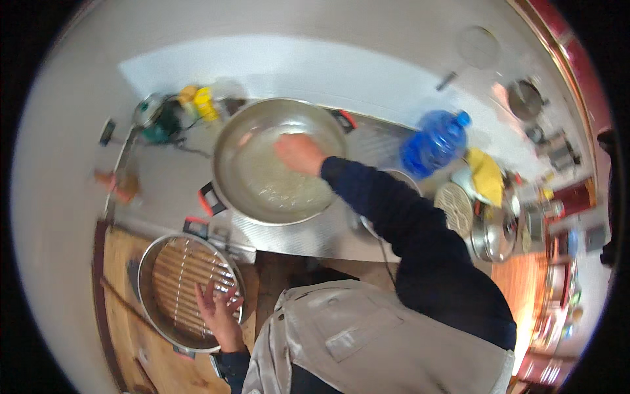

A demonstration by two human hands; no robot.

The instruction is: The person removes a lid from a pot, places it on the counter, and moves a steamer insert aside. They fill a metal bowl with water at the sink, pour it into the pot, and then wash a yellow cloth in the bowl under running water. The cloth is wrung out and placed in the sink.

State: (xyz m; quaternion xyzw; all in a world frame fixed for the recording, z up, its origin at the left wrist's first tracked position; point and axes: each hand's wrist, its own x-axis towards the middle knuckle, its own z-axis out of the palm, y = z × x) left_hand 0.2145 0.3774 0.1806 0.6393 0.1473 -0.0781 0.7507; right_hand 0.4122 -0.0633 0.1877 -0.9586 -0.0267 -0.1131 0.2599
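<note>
A wide metal pan [266, 147] with black and red handles stands on the metal counter, wet and shiny on its bottom. My right hand [300, 153] reaches into it, fingers curled and blurred; whether anything is inside the fingers is hidden. Lower left, a second large round metal pot [170, 322] has a barred metal rack [189, 285] in it. My left hand [219, 312] is over the right side of that pot, palm up with the fingers apart, and nothing shows in it.
A blue plastic water jug [433, 143] lies on the counter to the right. Beyond my right arm are a perforated round plate [454, 209], a yellow cloth [485, 172] and a glass lid [497, 234]. Small items, one a yellow package [205, 104], stand at the back left.
</note>
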